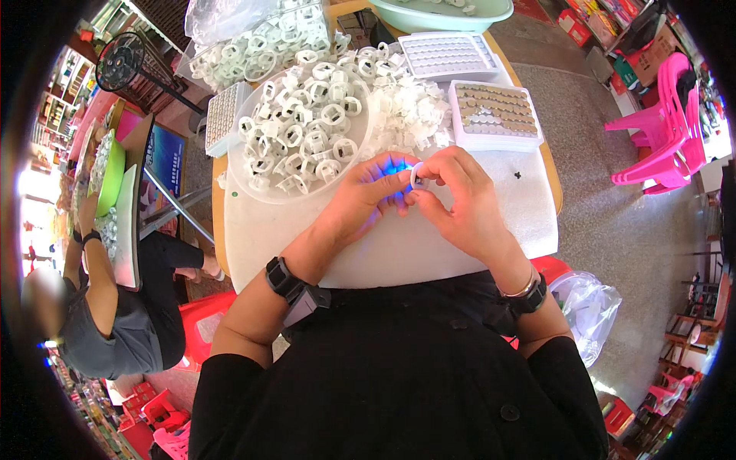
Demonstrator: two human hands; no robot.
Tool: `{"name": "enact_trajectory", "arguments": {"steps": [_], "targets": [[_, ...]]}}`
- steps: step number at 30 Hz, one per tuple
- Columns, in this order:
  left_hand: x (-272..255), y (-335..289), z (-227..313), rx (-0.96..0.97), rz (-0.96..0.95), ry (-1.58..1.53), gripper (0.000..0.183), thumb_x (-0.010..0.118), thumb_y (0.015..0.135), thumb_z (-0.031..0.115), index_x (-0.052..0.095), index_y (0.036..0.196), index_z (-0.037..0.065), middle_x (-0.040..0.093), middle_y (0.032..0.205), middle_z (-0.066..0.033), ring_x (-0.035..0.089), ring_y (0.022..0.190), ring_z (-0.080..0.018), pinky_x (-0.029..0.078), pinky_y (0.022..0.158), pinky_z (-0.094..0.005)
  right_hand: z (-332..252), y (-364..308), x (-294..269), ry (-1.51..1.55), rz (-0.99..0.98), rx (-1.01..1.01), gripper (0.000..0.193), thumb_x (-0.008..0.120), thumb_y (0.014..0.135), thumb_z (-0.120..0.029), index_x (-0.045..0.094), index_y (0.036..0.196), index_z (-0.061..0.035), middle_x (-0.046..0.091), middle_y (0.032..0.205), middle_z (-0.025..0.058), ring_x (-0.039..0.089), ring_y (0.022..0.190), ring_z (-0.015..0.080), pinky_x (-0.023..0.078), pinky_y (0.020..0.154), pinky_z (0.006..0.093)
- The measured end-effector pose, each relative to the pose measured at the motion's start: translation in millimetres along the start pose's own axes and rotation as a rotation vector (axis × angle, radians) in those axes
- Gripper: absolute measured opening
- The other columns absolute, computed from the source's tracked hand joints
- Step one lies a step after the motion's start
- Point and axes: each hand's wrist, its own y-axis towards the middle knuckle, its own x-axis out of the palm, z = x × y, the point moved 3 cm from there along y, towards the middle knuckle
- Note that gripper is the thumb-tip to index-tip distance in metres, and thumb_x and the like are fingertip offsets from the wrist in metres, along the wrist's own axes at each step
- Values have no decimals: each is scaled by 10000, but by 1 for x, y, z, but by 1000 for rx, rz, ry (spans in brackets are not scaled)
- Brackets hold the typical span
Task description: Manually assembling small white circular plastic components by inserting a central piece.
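Note:
Above the near half of the table, my left hand and my right hand meet at one small white plastic ring. The thumb and fingers of the left pinch its left side, while my right fingertips close on its right side. Blue light glows on the left fingers, just behind the ring. Similar white ring pieces with dark spots fill a round translucent tray left of my hands. A heap of small whitish plastic parts lies just beyond them.
A white tray of small round metallic cells stands at the right, with another compartmented tray behind it. A pale green basin stands at the far edge. One tiny black piece lies on the white mat. Another person works at the left.

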Motion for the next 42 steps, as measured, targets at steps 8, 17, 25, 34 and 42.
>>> {"name": "enact_trajectory", "arguments": {"steps": [8,17,25,34,42], "targets": [[-1,2,-1,27,-49,60,227,536,943,147,544,1133,23,605,959,-25,562,789,-91,430,661,-222,-3,3,3,-88,21,-110,187,659,668,-27,554,816,-71,553,805,74,554,743,283,450,660,385],[0,-3,6,-6,-98,-43,302,451,982,275,551,1122,26,599,842,-38,549,661,-93,406,508,-222,3,4,-6,312,35,285,157,656,818,-87,587,943,-23,608,794,69,564,673,144,450,591,262],[6,-3,2,37,-8,72,305,465,975,258,504,1189,45,599,859,-31,579,663,-102,447,499,-212,14,-2,0,737,-31,712,153,626,839,-73,576,966,-5,626,786,52,530,634,75,421,571,204],[0,-9,9,145,-38,-19,235,498,953,149,556,1115,-11,621,901,-83,592,728,-136,484,578,-255,9,3,1,762,64,655,157,644,850,-116,585,943,-5,615,718,36,513,586,76,417,539,212],[4,-11,15,240,-126,-137,160,539,929,125,586,1020,2,629,907,-85,595,726,-135,496,590,-257,8,-4,16,-233,-183,133,180,647,744,-53,625,920,-22,571,915,139,560,915,328,458,793,425]]}}
